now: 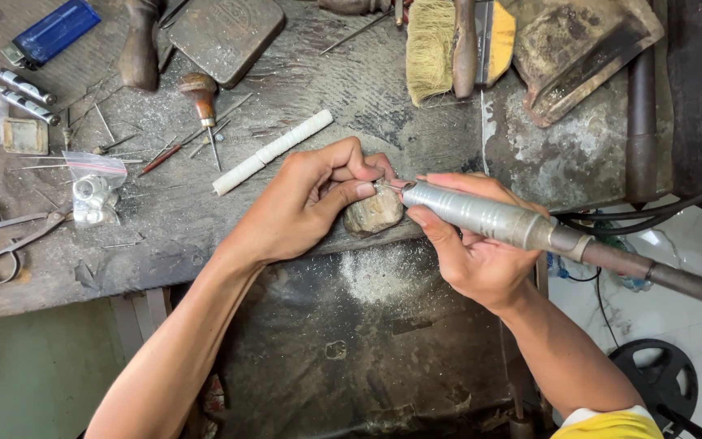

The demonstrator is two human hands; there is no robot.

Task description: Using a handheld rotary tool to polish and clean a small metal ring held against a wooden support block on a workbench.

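My right hand [469, 248] grips a grey metal rotary handpiece [481, 215], its dark flexible shaft running off to the right. The tool's tip meets the fingertips of my left hand [306, 203], which pinches a tiny piece too small to make out. Both hands rest against a worn wooden bench peg [374, 214] at the front edge of the workbench [164, 260]. Pale dust lies on the dark tray [383, 276] below the peg.
A white ribbed stick [272, 151] lies behind my left hand. Scissors [10, 236], small plastic bags [95, 191], a wooden-handled graver [203, 102], loose needles, a blue lighter [46, 32] and a brush [431, 45] are spread over the bench. A foot pedal [660, 382] sits on the floor.
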